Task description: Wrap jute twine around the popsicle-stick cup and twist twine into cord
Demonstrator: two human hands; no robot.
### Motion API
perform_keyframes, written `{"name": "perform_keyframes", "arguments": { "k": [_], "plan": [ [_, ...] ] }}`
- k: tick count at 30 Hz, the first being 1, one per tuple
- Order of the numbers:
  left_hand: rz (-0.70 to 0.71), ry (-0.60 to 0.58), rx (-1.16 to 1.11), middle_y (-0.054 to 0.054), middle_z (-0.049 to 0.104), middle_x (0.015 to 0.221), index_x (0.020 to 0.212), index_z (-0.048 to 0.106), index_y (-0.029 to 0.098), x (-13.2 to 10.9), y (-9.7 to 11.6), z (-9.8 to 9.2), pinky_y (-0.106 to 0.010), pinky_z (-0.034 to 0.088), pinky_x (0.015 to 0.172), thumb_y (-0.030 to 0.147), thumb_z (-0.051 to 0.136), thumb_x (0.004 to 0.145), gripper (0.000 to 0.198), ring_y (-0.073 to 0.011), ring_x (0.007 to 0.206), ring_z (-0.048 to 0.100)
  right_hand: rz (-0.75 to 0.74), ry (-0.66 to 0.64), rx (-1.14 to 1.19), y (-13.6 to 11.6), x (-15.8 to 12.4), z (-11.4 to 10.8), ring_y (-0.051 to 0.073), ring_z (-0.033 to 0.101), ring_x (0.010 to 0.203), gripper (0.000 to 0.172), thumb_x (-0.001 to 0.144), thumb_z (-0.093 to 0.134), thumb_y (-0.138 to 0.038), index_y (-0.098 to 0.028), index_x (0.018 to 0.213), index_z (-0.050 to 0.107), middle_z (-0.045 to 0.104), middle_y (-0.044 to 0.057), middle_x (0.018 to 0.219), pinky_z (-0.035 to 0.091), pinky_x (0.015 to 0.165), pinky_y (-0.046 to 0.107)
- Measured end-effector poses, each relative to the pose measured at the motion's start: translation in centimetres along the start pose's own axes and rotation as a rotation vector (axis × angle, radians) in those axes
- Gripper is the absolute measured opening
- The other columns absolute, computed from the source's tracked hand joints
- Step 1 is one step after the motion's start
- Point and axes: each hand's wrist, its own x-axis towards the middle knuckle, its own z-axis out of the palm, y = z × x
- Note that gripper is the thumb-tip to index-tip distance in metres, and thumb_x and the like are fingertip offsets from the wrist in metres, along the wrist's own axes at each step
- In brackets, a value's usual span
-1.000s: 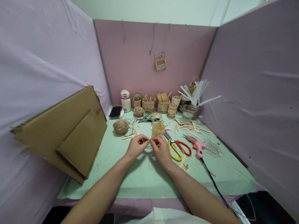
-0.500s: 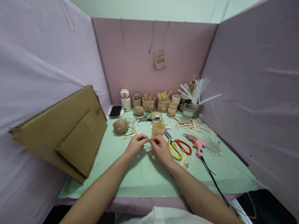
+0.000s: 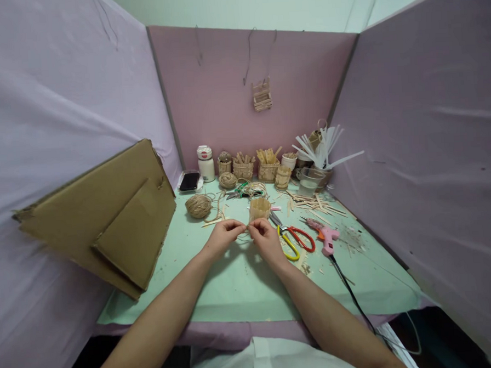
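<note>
Enclosure: cloth-covered partitions (image 3: 432,141) close me in on three sides. A large cardboard sheet (image 3: 107,213) leans in from the left, and its lower corner overhangs the left edge of the surface (image 3: 243,294).

Open room: the near half of the surface, between my forearms and the front edge, is bare. The far half is crowded with pots and sticks.

Hands: my left hand (image 3: 223,237) and right hand (image 3: 267,240) meet at mid-surface, fingertips almost touching. Each is pinched shut, thumb against forefinger, on a short twine strand (image 3: 247,228). The strand runs between the two pinches just above the surface, and its loose end loops down below them.

Adjacent items: red-and-yellow scissors (image 3: 294,239) lie just beside my right hand. The pink glue gun (image 3: 324,235) lies beyond them, and its black cord (image 3: 350,294) trails off the front edge. A small stick cup (image 3: 259,209) stands directly behind my fingers, near enough to knock. The twine ball (image 3: 198,207) sits back left, apart from my hands.

Handling assessment: I judge the strand nearly weightless, limp and rough-fibred. It should not slip, but it will fray or untwist. Fingertip pinches close together are the right hold, since any free length will sag.
</note>
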Motion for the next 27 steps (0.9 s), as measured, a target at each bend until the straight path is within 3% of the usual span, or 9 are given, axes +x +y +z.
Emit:
{"name": "perform_keyframes", "arguments": {
  "k": [5, 8, 13, 19, 23, 27],
  "plan": [
    [0.040, 0.097, 0.024, 0.001, 0.054, 0.059, 0.066, 0.063, 0.014, -0.09, 0.21, 0.27, -0.023, 0.032, 0.054, 0.038, 0.066, 0.064, 0.025, -0.0096, 0.056, 0.043, 0.051, -0.087, 0.010, 0.24, 0.08, 0.06, 0.014, 0.050, 0.065, 0.021, 0.080, 0.055, -0.038, -0.019, 0.071, 0.058, 0.053, -0.001, 0.064, 0.041, 0.056, 0.025],
    [-0.022, 0.057, -0.017, 0.002, 0.052, 0.061, 0.069, 0.060, 0.015, -0.09, 0.05, 0.31, -0.022, 0.031, 0.051, 0.040, 0.064, 0.065, 0.026, -0.0090, 0.056, 0.041, 0.058, -0.103, 0.032, 0.26, 0.06, 0.03, 0.014, 0.050, 0.063, 0.022, 0.080, 0.054, -0.039, -0.019, 0.073, 0.060, 0.053, 0.000, 0.064, 0.041, 0.055, 0.025],
    [-0.064, -0.019, -0.057, 0.001, 0.052, 0.067, 0.074, 0.059, 0.017, -0.11, -0.08, 0.14, -0.020, 0.035, 0.054, 0.046, 0.065, 0.065, 0.031, -0.0089, 0.060, 0.044, -0.004, 0.023, -0.028, 0.02, -0.07, -0.10, 0.013, 0.049, 0.063, 0.021, 0.079, 0.055, -0.038, -0.018, 0.076, 0.063, 0.056, 0.001, 0.071, 0.041, 0.055, 0.024],
    [-0.060, -0.119, -0.159, -0.001, 0.055, 0.071, 0.076, 0.060, 0.015, -0.06, -0.18, -0.27, -0.020, 0.033, 0.053, 0.046, 0.069, 0.064, 0.035, -0.0078, 0.059, 0.043, 0.172, -0.089, 0.110, 0.00, -0.11, 0.04, 0.011, 0.043, 0.049, 0.027, 0.077, 0.056, -0.043, -0.017, 0.082, 0.061, 0.051, -0.002, 0.056, 0.036, 0.044, 0.022],
    [-0.049, -0.100, -0.159, 0.001, 0.051, 0.066, 0.076, 0.061, 0.015, 0.06, -0.49, -0.22, -0.020, 0.032, 0.053, 0.045, 0.069, 0.065, 0.032, -0.0076, 0.058, 0.041, 0.020, 0.034, 0.008, 0.03, -0.15, 0.14, 0.013, 0.050, 0.063, 0.018, 0.076, 0.058, -0.036, -0.018, 0.077, 0.058, 0.057, 0.000, 0.068, 0.042, 0.057, 0.025],
    [-0.028, -0.064, -0.085, 0.001, 0.050, 0.063, 0.076, 0.061, 0.015, 0.12, -0.37, -0.07, -0.021, 0.033, 0.053, 0.048, 0.066, 0.066, 0.034, -0.0086, 0.057, 0.041, -0.078, 0.027, -0.090, -0.47, -0.31, 0.12, 0.014, 0.051, 0.067, 0.014, 0.078, 0.055, -0.030, -0.019, 0.071, 0.060, 0.057, 0.001, 0.072, 0.042, 0.063, 0.026]
  ]
}}
